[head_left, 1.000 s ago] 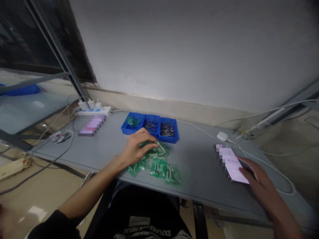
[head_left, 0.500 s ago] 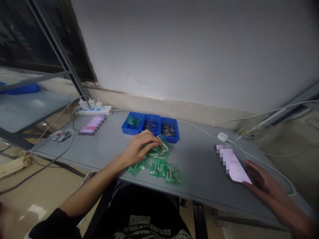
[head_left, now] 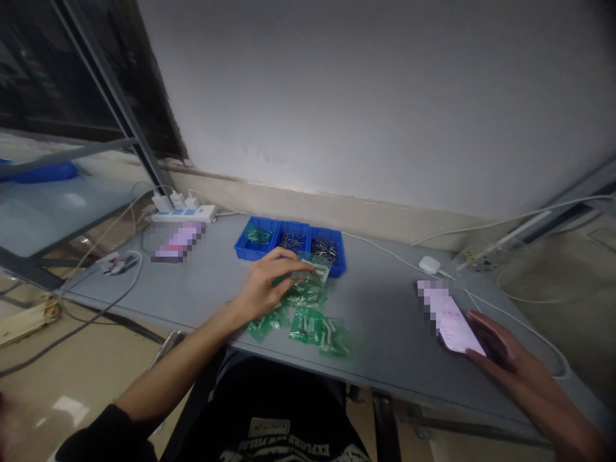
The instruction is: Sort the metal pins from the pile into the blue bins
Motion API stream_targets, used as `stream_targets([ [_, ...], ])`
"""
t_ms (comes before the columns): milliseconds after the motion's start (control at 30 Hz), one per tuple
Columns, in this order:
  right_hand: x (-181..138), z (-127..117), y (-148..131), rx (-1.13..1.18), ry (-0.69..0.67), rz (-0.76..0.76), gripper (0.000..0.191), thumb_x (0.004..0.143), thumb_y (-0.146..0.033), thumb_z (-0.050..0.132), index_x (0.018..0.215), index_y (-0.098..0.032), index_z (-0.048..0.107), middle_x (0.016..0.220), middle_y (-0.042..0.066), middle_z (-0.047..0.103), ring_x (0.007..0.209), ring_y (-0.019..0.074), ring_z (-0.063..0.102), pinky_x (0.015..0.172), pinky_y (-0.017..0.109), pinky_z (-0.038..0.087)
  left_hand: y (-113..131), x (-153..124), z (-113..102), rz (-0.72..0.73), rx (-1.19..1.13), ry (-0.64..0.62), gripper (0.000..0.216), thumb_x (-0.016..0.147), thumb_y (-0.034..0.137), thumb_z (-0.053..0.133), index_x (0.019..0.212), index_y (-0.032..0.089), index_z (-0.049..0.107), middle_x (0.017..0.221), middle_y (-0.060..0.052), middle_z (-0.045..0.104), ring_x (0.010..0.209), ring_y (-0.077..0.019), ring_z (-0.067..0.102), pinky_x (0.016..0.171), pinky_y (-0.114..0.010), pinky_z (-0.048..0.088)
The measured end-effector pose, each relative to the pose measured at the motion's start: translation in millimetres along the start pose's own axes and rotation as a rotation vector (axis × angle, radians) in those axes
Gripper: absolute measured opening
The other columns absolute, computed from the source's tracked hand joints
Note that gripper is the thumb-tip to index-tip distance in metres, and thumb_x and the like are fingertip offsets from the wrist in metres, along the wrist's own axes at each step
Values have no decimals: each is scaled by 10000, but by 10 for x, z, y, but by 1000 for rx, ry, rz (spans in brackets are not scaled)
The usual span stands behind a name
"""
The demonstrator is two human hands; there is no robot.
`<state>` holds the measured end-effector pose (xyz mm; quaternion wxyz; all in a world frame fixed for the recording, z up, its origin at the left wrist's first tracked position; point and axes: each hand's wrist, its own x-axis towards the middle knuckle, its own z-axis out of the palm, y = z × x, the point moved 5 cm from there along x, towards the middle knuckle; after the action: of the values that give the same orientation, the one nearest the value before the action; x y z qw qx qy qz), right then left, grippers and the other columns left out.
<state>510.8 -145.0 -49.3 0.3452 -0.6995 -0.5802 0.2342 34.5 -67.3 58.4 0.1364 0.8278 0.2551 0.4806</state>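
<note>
My left hand point(head_left: 267, 285) pinches a small green-tinted plastic bag point(head_left: 320, 268) of slim metal pieces, lifted over the front of the right-hand bin. Below it, more green bags lie on the table, among them one bag point(head_left: 307, 325) in the middle and another point(head_left: 332, 335) near the front edge. On the right, my right hand point(head_left: 513, 359) grips the near end of a smartphone point(head_left: 459, 324) with a lit screen, thumb on one side and fingers on the other. Whether the phone rests on the table I cannot tell.
Three blue bins stand side by side: the left bin point(head_left: 246, 253) holds green bags, the middle bin point(head_left: 292, 224) and right bin point(head_left: 341, 260) loose metal pieces. A power strip point(head_left: 205, 213), a second phone point(head_left: 180, 242), a white case point(head_left: 429, 264) and cables lie around the grey table point(head_left: 380, 308).
My left hand has raised the green bag slightly up towards the right bin, and its fingers have shifted. The right hand and smartphone have barely moved.
</note>
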Motion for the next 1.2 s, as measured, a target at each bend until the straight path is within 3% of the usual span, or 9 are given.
stream_targets([
  [233,-20,12,-16,13,18,-26,763,747,-653,722,1413,-323,548,1532,65,547,1399,366,521,1199,446,396,35,18,-23,7,-7,-13,195,948,192,689,1100,293,758,944,3,781,871,-195,612,847,-382,517],
  [400,-19,33,-42,-2,18,-43,744,757,-658,701,1401,-316,552,1547,68,530,1423,363,496,1199,464,396,23,-11,-47,2,43,26,125,949,255,712,1047,297,777,879,-15,680,868,-197,578,799,-367,493],
  [533,-21,23,-56,-6,27,-39,747,748,-671,697,1384,-306,561,1515,72,561,1409,371,510,1195,480,406,-1,-38,-63,-27,61,64,96,937,252,728,1009,272,788,1013,-48,591,988,-205,570,795,-354,509],
  [700,-29,14,-75,-26,23,-59,712,767,-651,692,1379,-309,562,1500,69,575,1406,367,514,1200,469,404,33,-6,-104,1,42,95,57,964,249,692,970,231,746,1176,-74,646,1141,-233,587,922,-414,533],
  [767,-26,20,-61,-15,22,-66,705,773,-648,692,1380,-315,559,1511,63,563,1415,358,506,1201,467,398,50,10,-108,11,8,84,61,983,257,671,976,219,719,1079,-59,703,1069,-214,632,942,-416,528],
  [867,-17,37,-23,1,12,-63,720,766,-656,699,1387,-322,551,1521,59,551,1418,355,503,1212,484,372,21,-9,-77,-41,-42,51,76,1006,261,641,982,203,683,918,-27,722,891,-167,676,837,-337,543],
  [1100,-14,23,-10,-31,20,-59,732,757,-682,698,1378,-316,567,1510,69,557,1412,378,501,1225,515,346,-153,-175,29,-146,-181,136,299,940,344,741,1129,214,550,906,-18,686,786,-137,693,691,-254,577],
  [1200,-10,16,5,-15,24,-47,729,754,-679,704,1373,-319,572,1505,63,564,1414,375,501,1213,499,371,-133,-159,22,-123,-173,126,225,950,308,732,1094,206,593,888,-10,687,675,-101,652,628,-231,557],
])
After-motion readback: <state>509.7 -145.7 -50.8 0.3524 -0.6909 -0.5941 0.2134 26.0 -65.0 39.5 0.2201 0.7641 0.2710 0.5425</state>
